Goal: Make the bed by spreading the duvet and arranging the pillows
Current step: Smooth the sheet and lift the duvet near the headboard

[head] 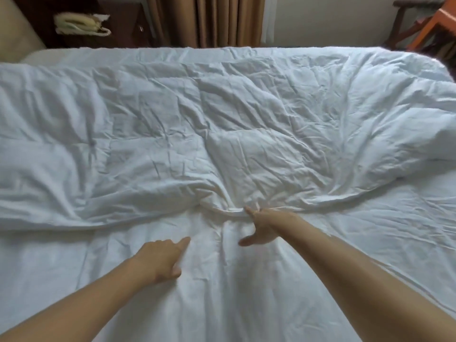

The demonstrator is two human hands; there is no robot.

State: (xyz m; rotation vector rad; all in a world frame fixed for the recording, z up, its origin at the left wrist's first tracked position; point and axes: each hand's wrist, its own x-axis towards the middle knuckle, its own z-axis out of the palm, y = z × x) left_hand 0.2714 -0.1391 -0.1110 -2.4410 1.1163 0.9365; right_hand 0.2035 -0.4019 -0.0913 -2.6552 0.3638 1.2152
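A crumpled white duvet (197, 124) lies across the far half of the bed, its near edge running left to right across the middle of the view. My right hand (261, 225) reaches to that edge at the centre and pinches a bunched fold of it, thumb pointing left. My left hand (160, 260) lies nearer on the white bed sheet (246, 292), thumb spread and a finger pointing toward the duvet, holding nothing. No pillows are in view.
Beyond the bed stand brown curtains (222, 21) and a dark nightstand with a cream telephone (81, 24). An orange chair (434, 25) is at the far right corner. A beige headboard (14, 30) shows at far left.
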